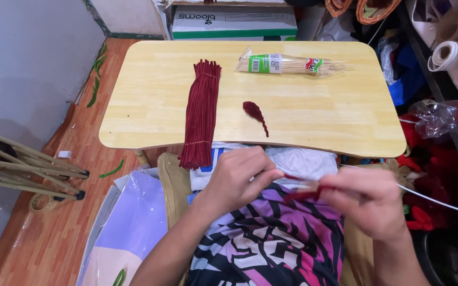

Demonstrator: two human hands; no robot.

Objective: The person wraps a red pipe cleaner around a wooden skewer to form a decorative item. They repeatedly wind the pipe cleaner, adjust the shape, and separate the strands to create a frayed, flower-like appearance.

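Head view: my left hand and right hand, blurred, both pinch a dark red pipe cleaner over my lap, below the wooden table. To do it well, I judge: keep both pinches close and tension even. Spare bundle lies on the table.

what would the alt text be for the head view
Two bare hands, left hand and right hand, work a dark red fuzzy wire piece between them over a lap. Ahead, a light wooden table holds a dark red pipe-cleaner bundle, a packet of wooden skewers and a small red twisted piece.
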